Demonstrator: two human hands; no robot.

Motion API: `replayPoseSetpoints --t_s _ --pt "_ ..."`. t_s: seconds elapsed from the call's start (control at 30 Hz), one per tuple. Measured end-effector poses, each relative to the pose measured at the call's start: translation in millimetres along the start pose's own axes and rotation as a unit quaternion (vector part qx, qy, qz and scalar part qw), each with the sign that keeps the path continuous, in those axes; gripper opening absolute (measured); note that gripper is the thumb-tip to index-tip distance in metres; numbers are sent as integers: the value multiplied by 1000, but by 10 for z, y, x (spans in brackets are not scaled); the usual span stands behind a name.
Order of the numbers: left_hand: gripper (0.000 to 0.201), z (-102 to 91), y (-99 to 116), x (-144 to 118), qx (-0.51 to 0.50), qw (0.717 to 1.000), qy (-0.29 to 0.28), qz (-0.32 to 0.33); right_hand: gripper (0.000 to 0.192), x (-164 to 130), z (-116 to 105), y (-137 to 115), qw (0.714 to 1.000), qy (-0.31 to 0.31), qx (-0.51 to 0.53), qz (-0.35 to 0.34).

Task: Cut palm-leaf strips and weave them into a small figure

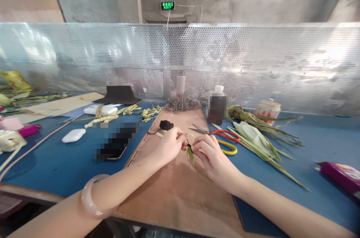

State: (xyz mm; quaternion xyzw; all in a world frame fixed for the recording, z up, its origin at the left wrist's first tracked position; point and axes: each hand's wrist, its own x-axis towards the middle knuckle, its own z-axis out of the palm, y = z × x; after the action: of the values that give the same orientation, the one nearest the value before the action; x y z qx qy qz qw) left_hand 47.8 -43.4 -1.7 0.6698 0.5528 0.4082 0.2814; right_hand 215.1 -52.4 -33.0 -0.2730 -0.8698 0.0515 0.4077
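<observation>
My left hand (172, 144) is closed in a pinch at the top of a small green strip of leaf (191, 155), which hangs down between my hands. Dark thread (189, 147) crosses the leaf strip near its upper end. My right hand (210, 155) has its fingers curled together beside the strip, with the thread appearing to reach its fingertips. Behind my left hand lies a bundle of black thread (166, 124). Scissors (215, 132) with one red and one yellow handle rest just beyond my right hand, their blades slightly apart.
Under my hands runs a brown board (174, 200) with grey cord (182, 104) heaped at its far end. A phone (116, 144) and white case (74, 135) lie left. Right are a bottle (218, 105), long leaves (257, 138) and a purple packet (341, 176). A perforated metal screen (239, 65) stands behind.
</observation>
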Motion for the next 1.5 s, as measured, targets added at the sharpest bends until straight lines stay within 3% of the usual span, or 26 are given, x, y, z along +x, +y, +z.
replayPoseSetpoints --t_s 0.27,0.43,0.5,0.63,0.97,1.3,1.5 --pt "21 -60 157 -91 25 999 -32 3 19 20 -20 -28 1000 13 23 8" --pt "20 -104 360 -157 0 997 -67 -25 13 21 -6 14 991 3 115 72" --pt "20 -114 379 -160 -5 996 -83 -32 12 27 -1 56 975 -14 187 119" --pt "14 -114 330 -136 -18 996 -88 -14 18 56 -20 98 913 -54 347 208" --pt "18 -89 188 -66 -36 990 -134 39 23 66 21 82 789 -55 539 288" --pt "26 -107 88 -14 -37 985 -162 51 22 67 28 141 774 -33 534 340" --pt "30 -99 29 23 -35 984 -164 60 23 69 19 184 739 -10 567 364"
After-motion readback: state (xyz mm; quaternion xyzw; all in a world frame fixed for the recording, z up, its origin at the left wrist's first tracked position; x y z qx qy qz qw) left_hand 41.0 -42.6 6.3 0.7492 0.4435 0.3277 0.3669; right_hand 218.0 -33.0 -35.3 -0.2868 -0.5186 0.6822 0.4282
